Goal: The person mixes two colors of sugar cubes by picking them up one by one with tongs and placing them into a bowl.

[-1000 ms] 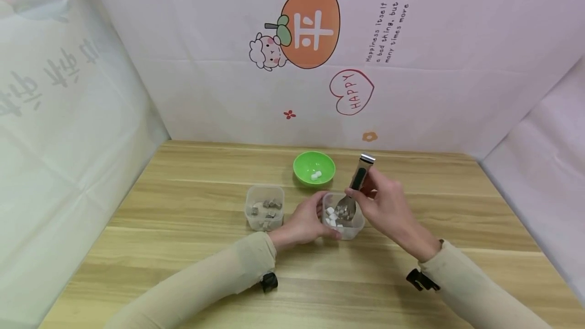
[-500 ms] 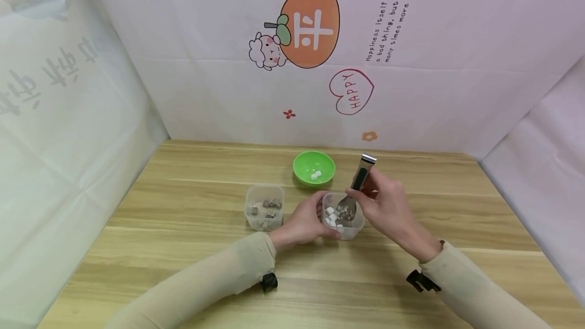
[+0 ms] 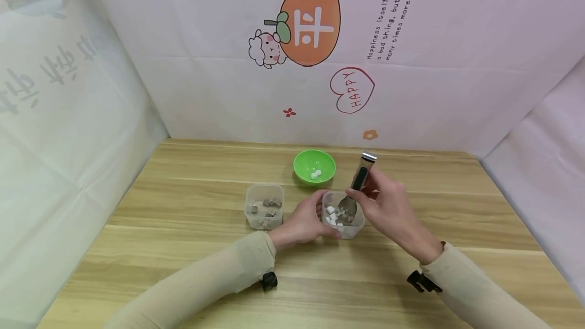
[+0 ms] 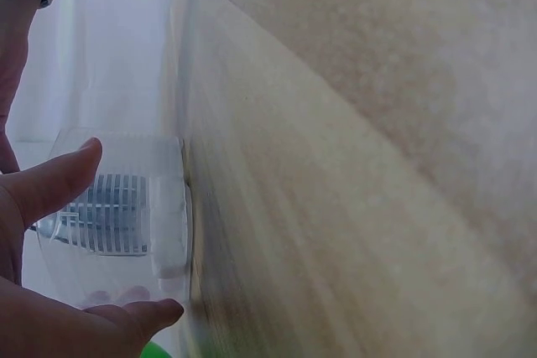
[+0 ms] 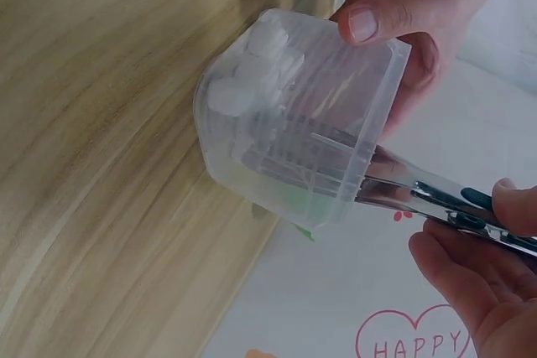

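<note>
My left hand (image 3: 302,221) grips a clear plastic container (image 3: 353,232) from its left side, the thumb at the near wall and fingers toward the far side. Several white cubes (image 3: 330,210) lie inside it, bunched toward the left. With my right hand (image 3: 390,209) I pinch metal tongs (image 3: 359,177) that have dark grips, held steeply tilted. Their slotted ends reach down into the container beside the cubes. In the right wrist view, both arms of the tongs (image 5: 386,199) pass over the container's rim, and a few white cubes (image 5: 252,73) show through the wall.
A green bowl (image 3: 303,162) with a couple of white cubes stands just behind the container. Left of my left hand is a second clear container (image 3: 251,194), holding several grey metallic cubes. A printed cloth (image 3: 219,100) hangs along the wooden table's back edge.
The tongs' ends have shifted slightly rightward inside the container. My left hand keeps its place on the container, and the cubes in the bowl lie as before.
</note>
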A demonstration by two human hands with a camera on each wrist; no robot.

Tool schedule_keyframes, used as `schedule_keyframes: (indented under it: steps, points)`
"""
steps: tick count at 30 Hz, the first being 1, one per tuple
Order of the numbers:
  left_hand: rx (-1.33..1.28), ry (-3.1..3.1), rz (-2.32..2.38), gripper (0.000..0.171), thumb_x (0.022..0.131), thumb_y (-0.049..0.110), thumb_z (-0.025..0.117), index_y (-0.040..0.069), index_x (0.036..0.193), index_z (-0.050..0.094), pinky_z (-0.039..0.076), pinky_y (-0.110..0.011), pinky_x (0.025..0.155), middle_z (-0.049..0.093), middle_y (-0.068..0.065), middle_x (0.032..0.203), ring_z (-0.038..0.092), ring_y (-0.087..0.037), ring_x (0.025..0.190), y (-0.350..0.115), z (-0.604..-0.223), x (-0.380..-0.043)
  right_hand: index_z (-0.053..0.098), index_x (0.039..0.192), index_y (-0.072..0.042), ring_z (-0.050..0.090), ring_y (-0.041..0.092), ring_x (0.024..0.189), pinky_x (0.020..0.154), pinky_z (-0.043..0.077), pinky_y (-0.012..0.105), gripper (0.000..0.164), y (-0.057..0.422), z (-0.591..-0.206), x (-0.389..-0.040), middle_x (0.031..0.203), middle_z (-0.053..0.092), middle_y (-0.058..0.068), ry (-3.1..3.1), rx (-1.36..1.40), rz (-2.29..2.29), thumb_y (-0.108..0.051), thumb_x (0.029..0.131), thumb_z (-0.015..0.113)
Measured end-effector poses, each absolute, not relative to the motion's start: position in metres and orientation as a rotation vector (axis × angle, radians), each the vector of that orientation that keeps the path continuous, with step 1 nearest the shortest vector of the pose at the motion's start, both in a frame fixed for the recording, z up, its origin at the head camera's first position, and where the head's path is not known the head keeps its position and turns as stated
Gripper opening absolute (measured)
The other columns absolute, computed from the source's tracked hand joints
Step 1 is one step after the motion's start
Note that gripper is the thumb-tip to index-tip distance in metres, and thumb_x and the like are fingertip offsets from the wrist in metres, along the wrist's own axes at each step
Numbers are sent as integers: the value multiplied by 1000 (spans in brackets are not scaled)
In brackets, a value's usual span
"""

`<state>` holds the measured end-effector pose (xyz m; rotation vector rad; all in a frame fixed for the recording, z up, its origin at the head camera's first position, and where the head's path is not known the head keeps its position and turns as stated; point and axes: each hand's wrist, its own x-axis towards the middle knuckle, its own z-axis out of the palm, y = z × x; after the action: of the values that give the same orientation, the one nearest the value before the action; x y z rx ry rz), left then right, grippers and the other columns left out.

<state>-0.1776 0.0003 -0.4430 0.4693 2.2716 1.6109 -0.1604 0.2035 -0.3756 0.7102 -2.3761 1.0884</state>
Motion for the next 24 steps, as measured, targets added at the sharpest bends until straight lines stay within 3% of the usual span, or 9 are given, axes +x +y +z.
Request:
schedule_keyframes:
  steps: [11, 24]
  points:
    - [468, 2264, 1614, 106, 67, 5, 99, 7, 157, 43, 46, -37, 115, 59, -13, 148, 57, -27, 136, 0, -444, -177, 60, 97, -4, 70, 18, 64, 55, 63, 28, 33, 205, -375, -161, 78, 73, 4, -2370, 695, 1089, 14, 82, 84]
    - [466, 2275, 1602, 107, 67, 5, 99, 9, 157, 43, 46, -39, 116, 58, -12, 149, 57, -27, 135, 0, -444, -178, 60, 101, -7, 71, 14, 70, 62, 65, 29, 33, 202, -373, -162, 80, 73, -1, -2400, 740, 1098, 11, 85, 83]
